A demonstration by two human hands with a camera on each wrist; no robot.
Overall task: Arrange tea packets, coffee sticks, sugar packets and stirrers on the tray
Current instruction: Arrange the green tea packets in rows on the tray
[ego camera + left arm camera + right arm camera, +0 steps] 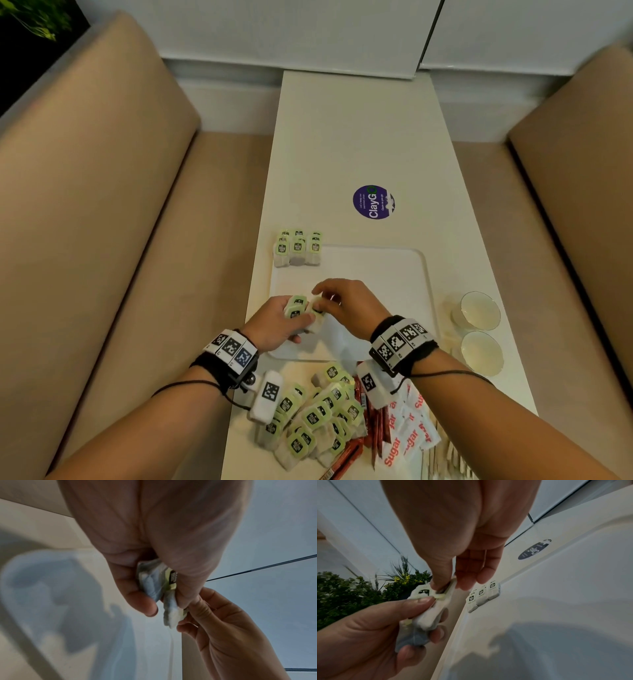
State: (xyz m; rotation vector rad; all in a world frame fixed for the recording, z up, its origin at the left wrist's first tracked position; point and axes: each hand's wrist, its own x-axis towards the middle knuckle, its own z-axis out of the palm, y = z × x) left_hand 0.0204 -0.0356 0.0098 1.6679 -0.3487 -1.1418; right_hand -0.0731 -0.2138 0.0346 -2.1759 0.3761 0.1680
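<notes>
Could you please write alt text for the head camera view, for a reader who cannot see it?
Over a white tray, the left hand holds a small stack of tea packets while the right hand pinches one of them. More tea packets stand at the tray's far left corner; others lie nearer, beside sugar packets.

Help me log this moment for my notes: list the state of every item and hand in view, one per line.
left hand: grips a small bunch of tea packets.
right hand: pinches one packet of that bunch.
held tea packets: bunched, above the tray.
tray: flat on the table, mostly bare.
placed tea packets: neat rows at the tray's far left corner.
loose tea packets: heaped on the table.
sugar packets: untidy, off the tray.
glass cups: upright.
</notes>
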